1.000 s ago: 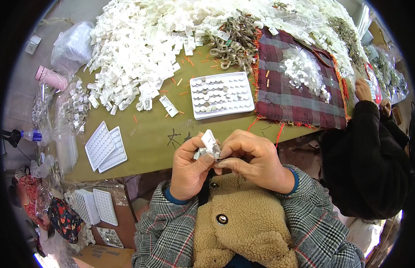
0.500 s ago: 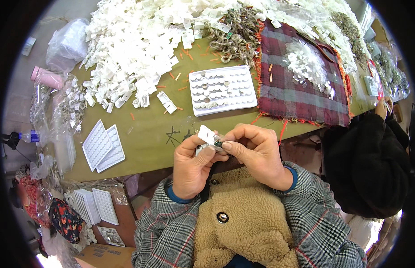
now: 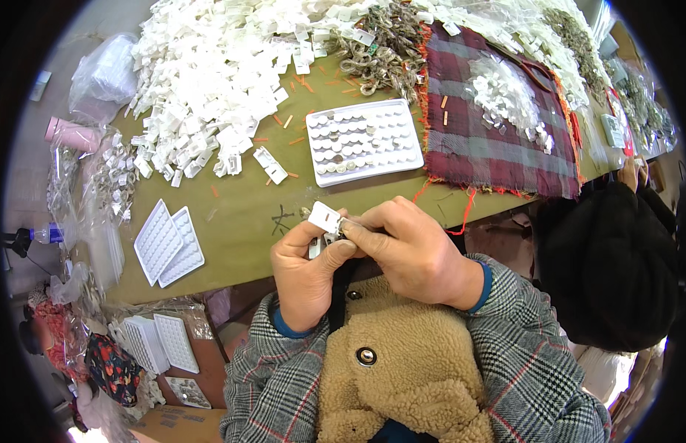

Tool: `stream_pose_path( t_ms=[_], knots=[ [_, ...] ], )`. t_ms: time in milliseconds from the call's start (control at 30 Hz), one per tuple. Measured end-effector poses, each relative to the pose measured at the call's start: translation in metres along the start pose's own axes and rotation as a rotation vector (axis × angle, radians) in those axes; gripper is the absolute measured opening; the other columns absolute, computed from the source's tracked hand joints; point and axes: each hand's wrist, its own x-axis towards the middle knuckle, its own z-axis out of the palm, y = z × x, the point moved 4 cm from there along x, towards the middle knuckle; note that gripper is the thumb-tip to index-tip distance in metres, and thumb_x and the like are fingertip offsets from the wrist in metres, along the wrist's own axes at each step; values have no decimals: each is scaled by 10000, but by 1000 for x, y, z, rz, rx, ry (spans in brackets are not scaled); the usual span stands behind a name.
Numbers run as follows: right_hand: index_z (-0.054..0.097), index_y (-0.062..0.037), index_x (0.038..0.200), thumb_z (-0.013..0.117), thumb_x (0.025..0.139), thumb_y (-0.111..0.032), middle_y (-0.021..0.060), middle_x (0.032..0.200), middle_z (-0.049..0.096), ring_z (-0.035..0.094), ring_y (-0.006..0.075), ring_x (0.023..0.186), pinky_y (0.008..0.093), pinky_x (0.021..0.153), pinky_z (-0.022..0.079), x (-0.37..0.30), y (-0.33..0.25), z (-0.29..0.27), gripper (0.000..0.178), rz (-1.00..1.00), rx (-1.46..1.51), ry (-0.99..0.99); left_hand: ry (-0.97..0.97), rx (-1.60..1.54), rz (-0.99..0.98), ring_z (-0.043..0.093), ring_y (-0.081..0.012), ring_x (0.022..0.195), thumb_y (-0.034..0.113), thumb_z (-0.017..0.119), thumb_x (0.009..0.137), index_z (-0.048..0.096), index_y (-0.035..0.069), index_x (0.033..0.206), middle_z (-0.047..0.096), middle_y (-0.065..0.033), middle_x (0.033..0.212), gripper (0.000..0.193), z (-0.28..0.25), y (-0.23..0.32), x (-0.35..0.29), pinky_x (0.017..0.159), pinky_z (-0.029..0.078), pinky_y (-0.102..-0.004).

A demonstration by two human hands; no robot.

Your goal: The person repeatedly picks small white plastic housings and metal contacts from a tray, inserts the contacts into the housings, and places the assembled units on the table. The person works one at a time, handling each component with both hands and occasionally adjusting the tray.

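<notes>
Over the table's near edge, my left hand [image 3: 304,284] grips a small white plastic casing [image 3: 325,218] between thumb and fingers. Its white lid part stands up, and darker inner parts show beside my thumb. My right hand [image 3: 420,255] is closed in a pinch against the casing's right side; its fingertips hide what they hold there. Beyond my hands lies a white tray [image 3: 361,171] with rows of round silvery button cells. A loose white casing [image 3: 270,165] rests left of that tray.
A large heap of white casings [image 3: 202,81] covers the far left. Bundled wires [image 3: 383,52] and a plaid cloth [image 3: 498,162] with clear pieces lie farther right. Two stacked trays [image 3: 158,244] sit at left. A person in black [image 3: 608,258] works at right.
Both hands have shifted slightly left with the casing. My right fingertips have come onto the casing, and the small green part seen earlier at my right thumb is now hidden.
</notes>
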Motion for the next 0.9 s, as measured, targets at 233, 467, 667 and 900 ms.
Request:
stream_pose_path(
  t_ms=[233,467,667,900],
  knots=[
    [601,15,953,632,799,79,155,950,571,614,239,747,318,654,505,-3,2,-7,169,415,276,38,-148,-39,170,674,-157,831,-28,718,872,583,-16,1016,640,-151,1076,198,11,8,4,653,606,-269],
    [580,13,908,673,783,59,143,947,574,611,216,705,314,604,507,-3,-2,-9,162,308,169,76,-180,63,202,679,-169,875,-22,709,880,547,-21,1005,613,-151,1086,205,13,9,0,731,637,-292],
    [598,12,892,660,802,47,72,908,608,547,81,667,241,575,454,-14,12,0,115,547,428,32,-206,125,309,682,-181,889,-21,702,888,549,-26,1011,622,-158,1079,196,12,10,-1,742,637,-304],
    [600,33,981,640,836,23,82,935,646,639,116,828,235,733,498,-29,26,15,151,944,717,-33,-225,-321,-118,664,-171,805,97,594,992,569,-42,1225,666,-185,1065,272,9,-8,1,628,624,-277]
  ],
)
